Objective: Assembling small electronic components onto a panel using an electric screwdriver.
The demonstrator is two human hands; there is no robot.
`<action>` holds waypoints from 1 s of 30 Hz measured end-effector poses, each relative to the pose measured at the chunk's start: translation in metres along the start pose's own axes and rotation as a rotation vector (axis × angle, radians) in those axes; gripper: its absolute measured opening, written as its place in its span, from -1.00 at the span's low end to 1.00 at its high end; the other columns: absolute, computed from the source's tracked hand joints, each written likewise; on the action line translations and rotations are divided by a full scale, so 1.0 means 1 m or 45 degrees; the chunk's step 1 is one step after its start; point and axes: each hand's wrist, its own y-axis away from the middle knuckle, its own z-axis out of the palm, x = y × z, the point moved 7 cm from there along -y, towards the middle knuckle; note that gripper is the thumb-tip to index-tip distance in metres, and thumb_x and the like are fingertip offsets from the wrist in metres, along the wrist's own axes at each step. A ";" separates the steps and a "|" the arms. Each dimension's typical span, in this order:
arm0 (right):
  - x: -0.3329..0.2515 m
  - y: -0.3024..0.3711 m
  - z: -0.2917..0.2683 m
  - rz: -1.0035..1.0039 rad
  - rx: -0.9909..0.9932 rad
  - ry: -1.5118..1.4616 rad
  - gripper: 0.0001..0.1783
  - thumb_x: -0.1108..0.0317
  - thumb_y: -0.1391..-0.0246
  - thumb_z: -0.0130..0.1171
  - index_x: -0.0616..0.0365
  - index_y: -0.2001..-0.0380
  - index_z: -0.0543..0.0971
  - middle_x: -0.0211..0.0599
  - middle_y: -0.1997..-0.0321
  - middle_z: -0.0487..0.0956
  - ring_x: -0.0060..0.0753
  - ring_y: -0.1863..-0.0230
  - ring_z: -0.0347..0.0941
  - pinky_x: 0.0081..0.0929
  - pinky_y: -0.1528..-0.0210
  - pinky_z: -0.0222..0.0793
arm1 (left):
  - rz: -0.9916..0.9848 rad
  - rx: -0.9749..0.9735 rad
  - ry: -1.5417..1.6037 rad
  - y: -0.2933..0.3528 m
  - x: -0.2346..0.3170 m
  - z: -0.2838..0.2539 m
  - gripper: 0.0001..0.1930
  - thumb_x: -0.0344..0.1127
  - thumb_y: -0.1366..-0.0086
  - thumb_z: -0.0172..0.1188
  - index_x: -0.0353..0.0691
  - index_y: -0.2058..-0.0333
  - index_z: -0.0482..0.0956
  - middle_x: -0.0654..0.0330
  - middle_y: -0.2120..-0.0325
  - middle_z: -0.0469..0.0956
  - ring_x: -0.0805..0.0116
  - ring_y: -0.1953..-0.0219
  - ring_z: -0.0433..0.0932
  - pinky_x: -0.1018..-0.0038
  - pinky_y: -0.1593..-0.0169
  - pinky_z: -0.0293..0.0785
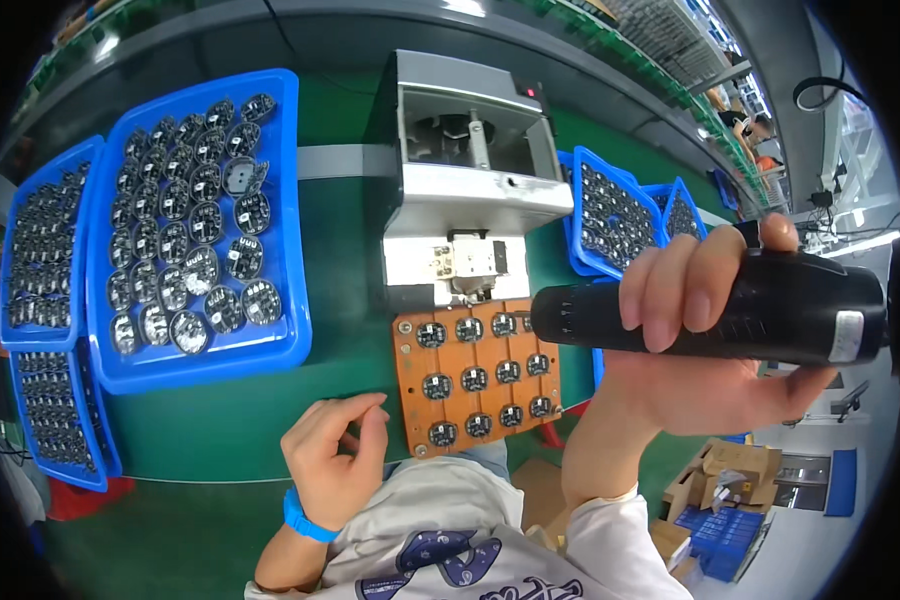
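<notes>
My right hand (705, 300) is wrapped around a black electric screwdriver (770, 300), held high over the right side of the bench. Its nose points left and covers part of an orange-brown fixture board (417, 405). Several small round circuit boards (436, 385) sit in rows on that fixture. Beside the fixture's left edge, my left hand (335, 450) hovers, fingers curled and thumb close to the index finger; nothing shows between them. A blue band circles my left wrist. Behind the fixture stands a grey metal screw feeder (480, 195) with an open top.
A large blue tray (295, 250) of round parts lies left, with more filled blue trays (55, 245) beyond it. Other blue trays (615, 220) stand right of the feeder. Cardboard boxes (735, 470) are on the floor at lower right. Another person (750, 128) is far off.
</notes>
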 end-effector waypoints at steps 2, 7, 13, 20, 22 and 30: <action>0.010 -0.005 0.005 0.061 -0.073 0.044 -0.10 -0.38 -0.16 -0.20 0.22 -0.23 0.25 -0.30 0.43 0.40 -0.42 0.60 0.31 -0.36 0.48 0.27 | -0.009 0.022 -0.037 -0.002 -0.001 -0.001 -0.90 -0.58 -0.22 0.20 -0.36 0.29 0.65 0.14 0.51 0.63 0.48 0.56 0.55 0.60 0.54 0.40; 0.029 -0.015 0.019 0.101 -0.165 0.207 -0.08 -0.40 -0.12 -0.16 0.23 -0.22 0.23 -0.28 0.42 0.41 -0.38 0.57 0.35 -0.33 0.45 0.29 | 0.090 0.073 -0.175 -0.001 -0.002 -0.001 -0.88 -0.58 -0.12 0.26 -0.28 0.34 0.67 0.20 0.55 0.62 0.37 0.58 0.50 0.55 0.60 0.36; 0.040 -0.011 0.032 0.260 -0.039 0.222 -0.16 -0.37 -0.13 -0.12 0.20 -0.13 0.23 -0.22 0.38 0.46 -0.35 0.53 0.40 -0.31 0.42 0.34 | 0.114 0.057 -0.151 -0.004 -0.001 0.001 -0.88 -0.57 -0.10 0.27 -0.28 0.35 0.66 0.21 0.57 0.59 0.37 0.60 0.46 0.54 0.60 0.33; 0.026 0.004 0.006 0.218 -0.086 0.058 -0.30 -0.22 -0.18 -0.02 0.17 -0.10 0.26 -0.26 0.42 0.42 -0.41 0.56 0.39 -0.39 0.52 0.32 | 0.129 0.070 -0.161 -0.001 -0.001 -0.002 -0.86 -0.57 -0.10 0.27 -0.28 0.33 0.66 0.20 0.57 0.59 0.37 0.60 0.45 0.53 0.59 0.33; 0.015 0.014 0.001 0.126 0.020 0.033 -0.35 -0.13 -0.21 -0.02 0.23 -0.09 0.28 -0.29 0.44 0.40 -0.46 0.60 0.34 -0.43 0.53 0.30 | 0.145 0.035 -0.189 -0.001 0.002 0.000 -0.88 -0.58 -0.14 0.24 -0.31 0.32 0.64 0.18 0.56 0.60 0.38 0.58 0.47 0.55 0.57 0.34; -0.010 0.050 -0.012 0.030 0.194 -0.005 -0.50 0.07 -0.20 -0.01 0.30 0.01 0.34 -0.38 0.58 0.34 -0.53 0.68 0.26 -0.54 0.61 0.23 | 0.119 -0.078 -0.083 -0.001 -0.002 -0.001 -0.74 -0.60 -0.12 0.22 -0.36 0.17 0.60 0.09 0.44 0.63 0.33 0.43 0.54 0.56 0.49 0.40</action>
